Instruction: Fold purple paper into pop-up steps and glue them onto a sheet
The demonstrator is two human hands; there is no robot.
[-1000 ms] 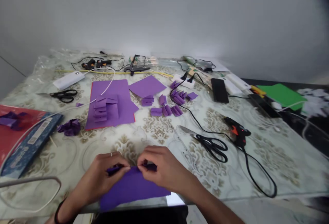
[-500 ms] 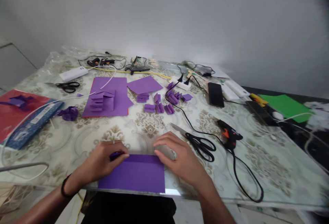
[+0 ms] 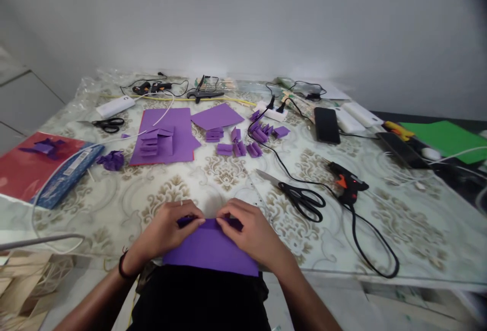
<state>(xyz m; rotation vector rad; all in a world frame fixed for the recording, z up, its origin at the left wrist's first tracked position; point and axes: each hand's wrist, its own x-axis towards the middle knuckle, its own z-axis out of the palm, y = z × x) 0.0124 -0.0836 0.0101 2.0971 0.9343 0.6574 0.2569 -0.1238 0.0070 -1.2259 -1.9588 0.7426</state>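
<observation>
A purple sheet of paper (image 3: 213, 250) lies at the table's front edge, its far edge turned up in a narrow strip. My left hand (image 3: 173, 227) pinches that far edge between thumb and fingers, left of its middle. Close beside it, my right hand (image 3: 253, 232) pinches the same edge with thumb and fingertips. Both hands cover the sheet's far corners. To the right of my right hand rest black-handled scissors (image 3: 299, 196), blades pointing away to the left. Farther right is a black glue gun (image 3: 348, 184) with an orange trigger and a lit red light.
Several folded purple paper pieces (image 3: 239, 147) sit mid-table beside purple sheets (image 3: 182, 123). A red and blue packet (image 3: 49, 169) and crumpled purple paper (image 3: 111, 160) are at left. The glue gun's cord loops right. A phone (image 3: 327, 125) and a power strip (image 3: 270, 111) stand farther back.
My right hand has moved left and closed on the sheet's far edge, nearer my left hand. The head view has shifted slightly.
</observation>
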